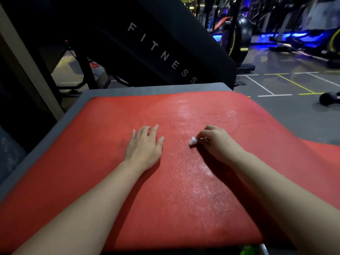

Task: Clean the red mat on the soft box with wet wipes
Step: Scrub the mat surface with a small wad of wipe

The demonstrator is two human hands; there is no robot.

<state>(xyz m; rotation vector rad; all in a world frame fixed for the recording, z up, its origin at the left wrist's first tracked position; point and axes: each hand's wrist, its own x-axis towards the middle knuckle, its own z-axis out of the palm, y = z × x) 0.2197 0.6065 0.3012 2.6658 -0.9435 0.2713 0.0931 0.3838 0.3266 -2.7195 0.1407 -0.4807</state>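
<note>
left hand [144, 147] flat on red mat [103, 137], fingers [145, 130] straight, slightly spread. right hand [217, 142] fingers curled, pinching wet wipe [192, 140] against mat.

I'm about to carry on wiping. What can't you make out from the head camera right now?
1. wet wipe: head view shows only a white tip. The rest is hidden inside the curled fingers of the right hand.
2. red mat: its right end is cut off by the frame edge. The forearms cover strips of it.
3. soft box: only a grey rim shows, because the mat covers the rest.
4. left hand: its palm hides the mat beneath.
</note>
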